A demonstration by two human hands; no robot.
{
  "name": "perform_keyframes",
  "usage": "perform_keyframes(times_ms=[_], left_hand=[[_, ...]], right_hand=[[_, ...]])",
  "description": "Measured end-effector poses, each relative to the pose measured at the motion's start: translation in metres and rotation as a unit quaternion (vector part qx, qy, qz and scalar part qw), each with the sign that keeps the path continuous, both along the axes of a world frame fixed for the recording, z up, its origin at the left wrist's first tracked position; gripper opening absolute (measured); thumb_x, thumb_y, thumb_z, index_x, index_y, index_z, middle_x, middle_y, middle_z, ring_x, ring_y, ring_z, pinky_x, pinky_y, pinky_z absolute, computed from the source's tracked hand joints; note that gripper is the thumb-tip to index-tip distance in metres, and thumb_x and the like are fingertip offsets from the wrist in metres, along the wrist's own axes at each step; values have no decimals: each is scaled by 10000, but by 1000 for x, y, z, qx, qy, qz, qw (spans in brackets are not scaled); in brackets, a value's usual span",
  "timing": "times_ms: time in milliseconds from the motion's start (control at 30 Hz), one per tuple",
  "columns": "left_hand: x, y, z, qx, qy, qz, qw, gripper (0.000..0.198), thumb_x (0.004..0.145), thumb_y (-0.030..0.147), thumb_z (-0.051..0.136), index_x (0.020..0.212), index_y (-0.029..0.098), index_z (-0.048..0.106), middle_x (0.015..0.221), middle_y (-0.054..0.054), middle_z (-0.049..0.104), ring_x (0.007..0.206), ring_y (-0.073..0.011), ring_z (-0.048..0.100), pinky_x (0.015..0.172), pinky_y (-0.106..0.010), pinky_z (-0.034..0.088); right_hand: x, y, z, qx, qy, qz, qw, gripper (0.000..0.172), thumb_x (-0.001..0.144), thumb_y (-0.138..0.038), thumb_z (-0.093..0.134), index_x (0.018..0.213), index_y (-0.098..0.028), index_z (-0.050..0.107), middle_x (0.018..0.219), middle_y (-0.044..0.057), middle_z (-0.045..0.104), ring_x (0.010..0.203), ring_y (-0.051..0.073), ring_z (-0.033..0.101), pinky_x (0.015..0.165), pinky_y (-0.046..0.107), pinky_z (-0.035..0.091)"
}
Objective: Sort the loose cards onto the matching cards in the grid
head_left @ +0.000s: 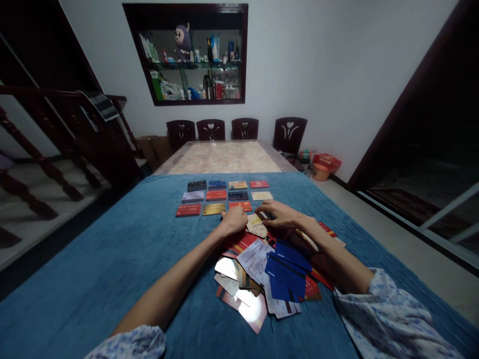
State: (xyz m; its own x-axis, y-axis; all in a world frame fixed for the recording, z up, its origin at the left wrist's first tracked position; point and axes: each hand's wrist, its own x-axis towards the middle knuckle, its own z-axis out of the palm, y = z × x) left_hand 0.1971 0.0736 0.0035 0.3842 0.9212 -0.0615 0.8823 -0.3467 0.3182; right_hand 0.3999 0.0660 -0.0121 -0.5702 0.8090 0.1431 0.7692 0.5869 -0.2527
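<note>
Could knock the neat cards [220,195] past the messy pile [279,274] crooked, reaching close with curled left hand [235,220], can't tell if gripping, and right hand [280,214], fingers apart.

Rows of cards [216,195] lie on a cloth [97,239] over the near part of the table [220,157], with an overlapping heap of cards [286,281] before them, closer to the viewer. The left hand [235,218] and, to its right, the right hand [279,215] lie between rows and heap. Behind the table, chairs [290,134] stand below a shelved recess [198,102] in the wall [337,75]; a railing [41,91] stands at left, a container [321,173] on the floor at right.
</note>
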Motion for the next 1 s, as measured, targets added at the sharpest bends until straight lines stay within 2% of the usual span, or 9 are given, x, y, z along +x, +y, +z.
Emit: perform_keyframes(times_ms=[200, 300, 667, 800, 1000], left_hand=[[-1, -4, 6, 18, 21, 4, 1000, 272, 857, 139, 418, 850, 123, 690, 986, -168, 740, 1001, -291, 667, 893, -420, 441], [-2, -5, 8, 29, 25, 12, 999, 283, 847, 133, 424, 871, 117, 705, 990, -175, 741, 997, -294, 669, 905, -429, 439], [-4, -2, 4, 50, 32, 25, 998, 292, 863, 175, 435, 908, 114, 717, 1032, -194, 735, 1005, -305, 674, 887, -427, 452], [-4, 0, 4, 47, 33, 27, 998, 300, 864, 180, 432, 928, 112, 717, 1050, -200, 730, 1029, -316, 667, 885, -430, 455], [-5, 1, 4, 51, 37, 33, 997, 299, 875, 191, 430, 921, 118, 716, 1062, -200, 728, 1025, -310, 666, 890, -419, 452]], right_hand=[[1, 0, 0, -12, 31, 16, 999, 521, 700, -236, 695, 1213, -202, 614, 1099, 102, 629, 1010, 266, 577, 880, 393, 454], [2, 1, -1, -21, 35, 18, 999, 547, 689, -231, 694, 1224, -181, 589, 1109, 115, 615, 1000, 266, 576, 868, 390, 457], [0, 4, -4, -5, 55, 18, 998, 544, 654, -193, 689, 1188, -184, 586, 1090, 84, 562, 982, 235, 556, 873, 357, 458], [2, 5, -5, -19, 46, 9, 999, 540, 669, -204, 691, 1199, -167, 592, 1047, 81, 550, 851, 197, 555, 804, 347, 473], [0, 1, 2, -19, 47, 29, 998, 393, 689, -157, 637, 1081, -184, 645, 972, 58, 536, 780, 175, 524, 742, 323, 469]])
